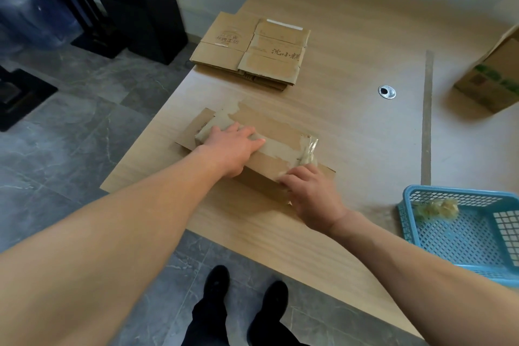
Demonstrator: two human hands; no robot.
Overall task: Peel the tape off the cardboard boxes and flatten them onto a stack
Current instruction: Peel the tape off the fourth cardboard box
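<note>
Head view: on the pale wooden table (351, 36), close to its near edge, lies a long brown cardboard box (269, 123), still unflattened. The left hand (236, 146) presses on its top with fingers straight. The right hand (311, 194), fingers curled, appears to pinch a crumpled clear tape strip (309, 149) lifting off the box's right end. Farther back sits a stack of flattened brown cardboard boxes (252, 50), so several seem finished, and a light blue plastic basket (449, 191) holds a wad of peeled tape (435, 209). A green-printed cardboard box (488, 78), cut off at the right edge, likely still waits. The right fingertips are blurred, so the exact grip is uncertain.
</note>
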